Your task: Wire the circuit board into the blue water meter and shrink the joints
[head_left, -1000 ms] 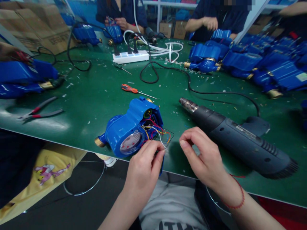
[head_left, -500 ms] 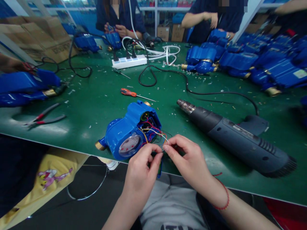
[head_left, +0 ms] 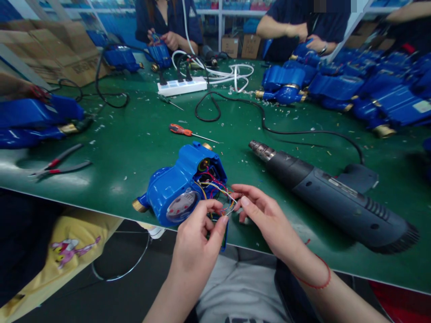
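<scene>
A blue water meter [head_left: 178, 179] with brass pipe ends lies near the table's front edge, its housing open on the right. Thin coloured wires [head_left: 218, 185] run out of the opening toward my hands. My left hand [head_left: 202, 229] pinches wires between thumb and fingers. Just right of it, my right hand [head_left: 261, 213] has its fingers curled at the wires, thumb against the fingers; a dark wire seems to be between them. Below the wires, a green circuit board [head_left: 225, 234] hangs by the table edge, partly hidden by my left hand.
A heat gun [head_left: 330, 193] lies to the right, its cord crossing the green table [head_left: 141, 134]. An orange screwdriver [head_left: 182, 130] lies beyond the meter, pliers [head_left: 60, 166] to the left. Farther back are a white power strip [head_left: 182, 86], several blue meters [head_left: 340, 89] and co-workers' hands [head_left: 298, 32].
My right hand has moved slightly right and its fingers have spread somewhat from the pinch. My left hand still pinches wires. A co-worker's hands at the back have come down onto a blue meter.
</scene>
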Demonstrator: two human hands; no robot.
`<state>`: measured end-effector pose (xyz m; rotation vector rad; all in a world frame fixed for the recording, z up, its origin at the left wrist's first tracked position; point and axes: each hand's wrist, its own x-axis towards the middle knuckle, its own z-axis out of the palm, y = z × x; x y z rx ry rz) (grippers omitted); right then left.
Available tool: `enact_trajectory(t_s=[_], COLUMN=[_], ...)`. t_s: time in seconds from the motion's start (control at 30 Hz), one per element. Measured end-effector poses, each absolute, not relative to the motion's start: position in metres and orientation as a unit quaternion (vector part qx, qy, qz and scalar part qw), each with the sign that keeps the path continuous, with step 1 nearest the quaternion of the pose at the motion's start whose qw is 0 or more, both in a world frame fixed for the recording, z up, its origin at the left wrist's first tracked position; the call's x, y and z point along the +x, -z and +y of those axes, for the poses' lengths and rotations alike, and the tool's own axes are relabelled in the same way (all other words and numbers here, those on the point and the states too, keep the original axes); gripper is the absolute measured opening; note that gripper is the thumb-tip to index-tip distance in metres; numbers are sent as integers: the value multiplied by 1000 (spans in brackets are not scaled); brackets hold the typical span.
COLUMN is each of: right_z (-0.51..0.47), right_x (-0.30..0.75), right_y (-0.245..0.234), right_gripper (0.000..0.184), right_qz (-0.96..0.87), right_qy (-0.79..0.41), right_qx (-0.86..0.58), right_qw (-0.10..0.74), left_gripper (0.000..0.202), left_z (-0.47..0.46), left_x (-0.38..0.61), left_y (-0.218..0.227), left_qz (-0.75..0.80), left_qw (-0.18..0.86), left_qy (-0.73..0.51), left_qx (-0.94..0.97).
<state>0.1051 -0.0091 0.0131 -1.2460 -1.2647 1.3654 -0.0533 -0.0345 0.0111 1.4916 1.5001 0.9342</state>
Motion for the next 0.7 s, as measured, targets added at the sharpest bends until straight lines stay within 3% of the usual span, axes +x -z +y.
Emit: enact_trajectory(t_s=[0.27,0.5,0.6,0.7], right_z=[-11,-7,-10,-18], right_x=[98,93,92,92], right_y=[-16,-14,-11,-10], right_gripper=[29,33,27,18], right_qz=[-477,-370,-430,-539], right_qy=[-576,-640,-578,-418], right_qx=[-486,-483,-498,-503], right_qw=[453,469,482,531], left_gripper=[10,8,10,13], left_z=[-36,-42,-43,-41], left_x=[-54,-57,-59,-60], left_y=[-20,-14,-13,-12], left_qz=[573,585,596,599], left_qw=[335,345,354,381], left_qy=[-393,-422,-422,-420], left_qx=[636,601,584,565])
